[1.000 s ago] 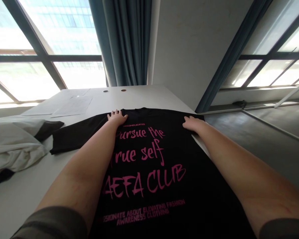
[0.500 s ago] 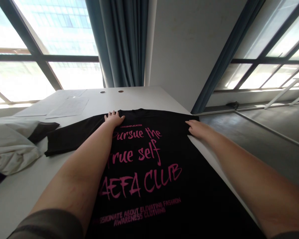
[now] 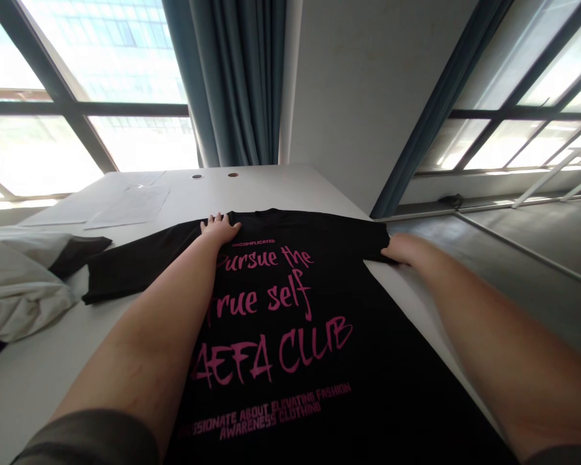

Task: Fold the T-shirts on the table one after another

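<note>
My left forearm (image 3: 135,336) hid left ends of pink print (image 3: 254,358) on black shirt (image 3: 397,381); near hem fell below view's edge. Most fingers of my right hand (image 3: 401,249) lay out of sight by right cuff (image 3: 386,234); couldn't tell whether cloth was pinched. White garment (image 3: 17,278) ran past left edge. Marks on far papers (image 3: 130,206) too faint to read.

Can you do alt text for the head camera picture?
A black fabric shirt with pink lettering lies spread on a white table; a person's bare left hand rests flat on it, the right hand touches one sleeve's end. Crumpled pale cloth lies to its left.
</note>
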Available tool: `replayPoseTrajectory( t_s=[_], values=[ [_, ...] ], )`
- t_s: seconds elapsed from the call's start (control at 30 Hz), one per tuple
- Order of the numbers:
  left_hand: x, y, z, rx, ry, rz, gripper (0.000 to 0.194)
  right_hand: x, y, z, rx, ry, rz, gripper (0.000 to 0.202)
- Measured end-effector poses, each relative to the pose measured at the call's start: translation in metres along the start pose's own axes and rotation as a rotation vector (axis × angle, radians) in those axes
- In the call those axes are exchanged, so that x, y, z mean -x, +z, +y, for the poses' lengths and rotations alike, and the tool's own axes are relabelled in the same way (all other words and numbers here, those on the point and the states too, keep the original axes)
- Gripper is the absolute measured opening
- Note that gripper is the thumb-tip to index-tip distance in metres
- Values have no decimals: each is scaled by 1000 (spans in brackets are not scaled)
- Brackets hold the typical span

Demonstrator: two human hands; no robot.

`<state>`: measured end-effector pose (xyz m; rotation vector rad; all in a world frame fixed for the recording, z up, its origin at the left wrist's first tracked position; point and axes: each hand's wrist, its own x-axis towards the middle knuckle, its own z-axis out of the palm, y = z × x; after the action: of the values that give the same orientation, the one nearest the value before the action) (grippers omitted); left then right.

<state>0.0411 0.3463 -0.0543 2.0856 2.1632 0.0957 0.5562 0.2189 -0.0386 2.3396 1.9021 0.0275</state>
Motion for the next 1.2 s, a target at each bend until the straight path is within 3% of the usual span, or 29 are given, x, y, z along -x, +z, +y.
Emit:
replayPoseTrajectory(
  t_s=[0.1, 0.23, 0.43, 0.53, 0.63, 0.67, 0.73, 0.8, 0.87, 1.03, 1.2],
  values=[
    [1, -1, 0, 2, -3, -7, 90, 10, -19, -14, 70, 106, -174, 29],
    [-1, 0, -1, 2, 3, -3, 89, 19, -36, -18, 21, 139, -138, 28],
    [-3, 1, -2, 0, 10, 11, 87, 24, -34, -10, 62, 99, -69, 33],
    [-2, 1, -2, 0, 7, 3, 89, 26, -36, -16, 73, 103, 68, 42],
    [-1, 0, -1, 0, 3, 6, 89, 28, -37, -36, -22, -127, 256, 49],
    [-1, 0, -1, 1, 4, 9, 89, 29, -34, -44, -64, -233, 251, 53],
    [-2, 1, -1, 0, 6, 12, 88, 30, -26, -59, -129, -381, 108, 61],
    [-2, 1, -1, -4, 5, 12, 88, 28, -15, -68, -159, -409, -94, 69],
    [-3, 2, -2, -7, -1, 8, 89, 24, -5, -67, -187, -383, -217, 74],
    [-2, 2, -2, -2, -1, 5, 90, 10, 5, -52, -209, -251, -203, 72],
    [-1, 0, 0, -4, -5, -8, 91, 9, 12, -56, -142, -145, -142, 72]
  ],
)
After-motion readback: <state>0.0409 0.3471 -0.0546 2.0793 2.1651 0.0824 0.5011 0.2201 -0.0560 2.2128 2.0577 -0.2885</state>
